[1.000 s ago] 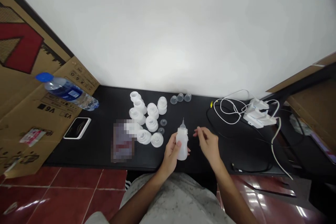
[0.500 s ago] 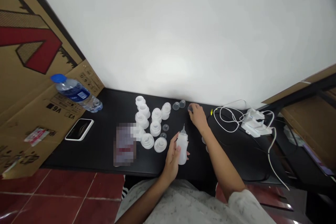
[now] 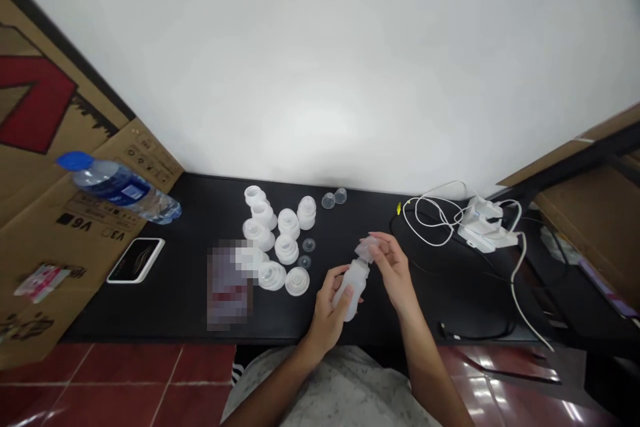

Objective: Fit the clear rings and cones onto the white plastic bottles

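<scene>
My left hand (image 3: pixel 327 313) is wrapped round a milky-white squeeze bottle (image 3: pixel 354 283), which tilts up to the right above the front of the table. The fingers of my right hand (image 3: pixel 393 263) pinch a translucent cap (image 3: pixel 367 249) over the bottle's top. The thin nozzle tip is hidden by the cap, and I cannot tell whether the cap is seated. To the left stand several white bottles (image 3: pixel 287 249), seen from above. A white ring-shaped piece (image 3: pixel 297 281) and two small clear discs (image 3: pixel 309 245) lie between them and my left hand.
Two clear caps (image 3: pixel 335 198) sit near the wall. A blurred patch (image 3: pixel 230 290), a white-framed phone (image 3: pixel 136 260), a water bottle (image 3: pixel 125 188) and a cardboard box (image 3: pixel 45 247) are at left. White cables and a power strip (image 3: pixel 487 227) lie at right on the black table (image 3: pixel 185 300).
My right hand has come back from near the wall with the translucent cap and brought it over the bottle's nozzle. The bottle in my left hand now tilts to the right. The view has shifted slightly.
</scene>
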### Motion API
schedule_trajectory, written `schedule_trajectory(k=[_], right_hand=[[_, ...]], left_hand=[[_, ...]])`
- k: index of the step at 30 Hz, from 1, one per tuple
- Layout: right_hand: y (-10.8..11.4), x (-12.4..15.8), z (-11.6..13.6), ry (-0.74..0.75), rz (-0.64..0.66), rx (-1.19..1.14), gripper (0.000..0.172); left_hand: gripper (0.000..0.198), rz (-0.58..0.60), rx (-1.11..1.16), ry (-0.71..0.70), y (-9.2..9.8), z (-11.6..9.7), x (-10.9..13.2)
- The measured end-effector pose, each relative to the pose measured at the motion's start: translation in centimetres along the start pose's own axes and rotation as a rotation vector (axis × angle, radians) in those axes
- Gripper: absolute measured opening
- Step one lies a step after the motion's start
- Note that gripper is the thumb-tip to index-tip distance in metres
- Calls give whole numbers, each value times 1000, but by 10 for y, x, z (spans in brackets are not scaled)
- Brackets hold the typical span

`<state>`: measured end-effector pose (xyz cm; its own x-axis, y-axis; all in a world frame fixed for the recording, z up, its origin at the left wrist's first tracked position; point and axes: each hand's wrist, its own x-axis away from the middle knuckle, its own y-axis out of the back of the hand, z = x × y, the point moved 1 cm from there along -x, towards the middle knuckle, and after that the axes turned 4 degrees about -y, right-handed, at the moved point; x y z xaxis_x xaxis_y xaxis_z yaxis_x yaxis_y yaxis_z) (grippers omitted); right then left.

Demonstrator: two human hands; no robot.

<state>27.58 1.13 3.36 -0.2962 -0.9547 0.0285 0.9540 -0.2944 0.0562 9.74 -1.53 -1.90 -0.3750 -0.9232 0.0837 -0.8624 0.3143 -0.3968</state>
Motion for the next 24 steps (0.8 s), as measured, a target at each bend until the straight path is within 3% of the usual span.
schedule_trajectory(k=[2, 5, 10, 13, 16, 24], right_hand=[[-8, 11, -1, -11, 80, -8, 39], [-15, 28, -12, 2, 90, -55, 43], [-19, 52, -36, 52, 105, -102, 88], [-22, 58, -44, 45, 66, -90, 103], [-26, 57, -49, 33, 31, -82, 100], [-33, 59, -50, 7, -21, -6, 69]], left_hand=[[54, -1, -24, -1, -1, -2, 1], [57, -16, -22, 1, 0, -1, 4], [57, 23, -38, 2, 3, 6, 10], [57, -6, -43, 4, 6, 9, 13], [56, -66, -59, 42, 8, 9, 14], [53, -100, -155, 56, 6, 5, 15]])
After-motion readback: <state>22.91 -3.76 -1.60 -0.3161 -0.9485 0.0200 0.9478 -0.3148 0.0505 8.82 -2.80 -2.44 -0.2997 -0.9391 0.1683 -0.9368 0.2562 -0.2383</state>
